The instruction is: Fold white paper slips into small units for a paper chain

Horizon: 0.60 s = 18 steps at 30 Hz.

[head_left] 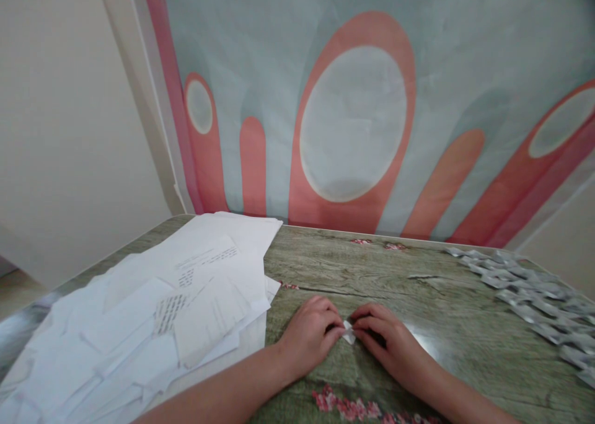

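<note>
Plain pale wall (69,126) at left, blue-grey backdrop (279,58) with coral shapes (253,170), wood-grain tabletop (334,263), soft glare (424,342)

Showing only blurred print (186,278) on paper sheets (139,260) toward the left edge of the table (325,266) (too small for reading).

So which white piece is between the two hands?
The small white paper-like piece at the fingertips of the left hand and right hand. The larger white paper sheets lie piled left; the greyish-white folded pieces sit far right.
</note>
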Tool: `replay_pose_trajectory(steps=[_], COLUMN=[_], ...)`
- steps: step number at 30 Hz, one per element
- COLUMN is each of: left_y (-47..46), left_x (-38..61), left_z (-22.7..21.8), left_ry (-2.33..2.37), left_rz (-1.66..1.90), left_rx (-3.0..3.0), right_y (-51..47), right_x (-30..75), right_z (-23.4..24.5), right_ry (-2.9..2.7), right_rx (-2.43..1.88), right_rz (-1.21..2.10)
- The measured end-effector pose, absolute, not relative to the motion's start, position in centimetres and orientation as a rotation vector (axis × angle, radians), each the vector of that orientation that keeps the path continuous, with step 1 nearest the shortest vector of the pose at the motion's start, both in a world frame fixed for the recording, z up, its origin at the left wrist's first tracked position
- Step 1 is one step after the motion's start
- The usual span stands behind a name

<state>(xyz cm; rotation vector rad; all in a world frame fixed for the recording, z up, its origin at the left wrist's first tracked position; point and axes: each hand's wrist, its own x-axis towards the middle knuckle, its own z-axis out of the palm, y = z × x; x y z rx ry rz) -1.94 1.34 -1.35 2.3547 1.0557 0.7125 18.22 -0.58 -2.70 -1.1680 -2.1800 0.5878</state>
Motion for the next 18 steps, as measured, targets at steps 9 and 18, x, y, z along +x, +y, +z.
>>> replay_pose_trajectory(steps=[9, 18], left_y=[1.14, 1.14], left_x=[-1.64, -1.32], left_z=[-0.89, -1.01], left_ry=[1.244, 1.346], left_rz=[0.691, 0.693], left_rx=[2.327, 2.340], right_y=[-0.30, -0.12], right_x=[17.77, 17.49], right_z=[-2.43, -2.74], right_ry=[-2.062, -2.069], right_rx=[-1.234, -1.277], right_rz=[0.740, 0.643])
